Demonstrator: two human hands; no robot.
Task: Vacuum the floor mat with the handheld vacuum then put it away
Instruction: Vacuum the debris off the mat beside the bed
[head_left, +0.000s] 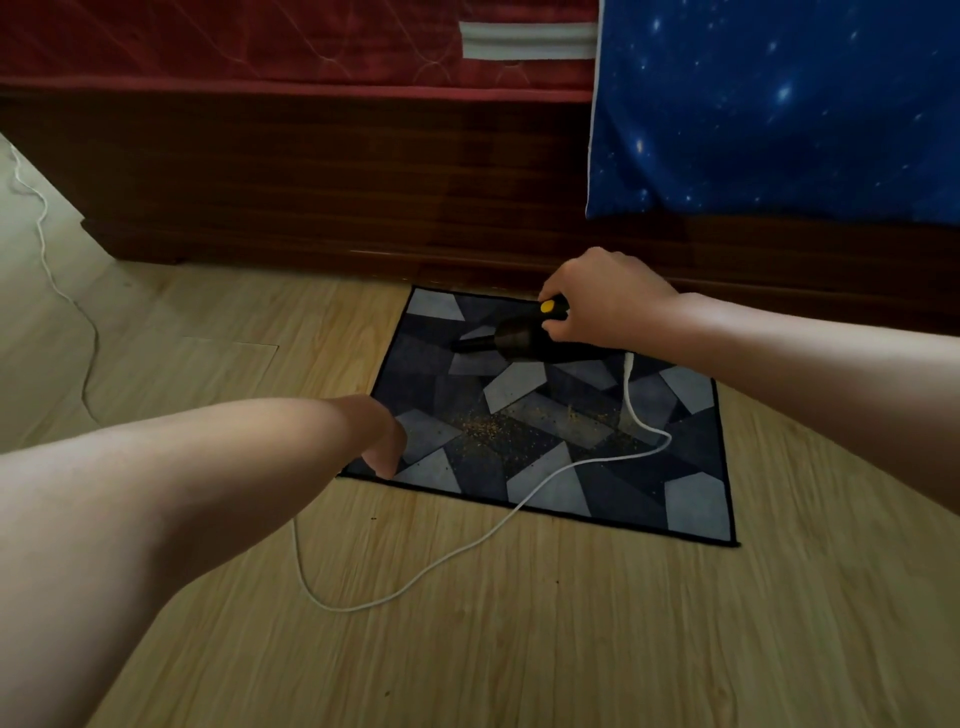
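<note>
Nearest the lens, the left hand (383, 439) is lowered onto the near left corner of the floor mat (696, 499). Its fingers are bent downward and hidden, so a grip cannot be told. Farther off, the handheld vacuum (501, 340) is held over the mat's far half by the right hand (597, 306), fingers wrapped round its handle, nozzle pointed left. Yellowish crumbs (493, 426) are scattered mid-mat. A white cord (467, 545) is trailed from the vacuum across the wooden floor (519, 649).

Wood floor (519, 654): mat (696, 504), white cord (343, 609)
</note>
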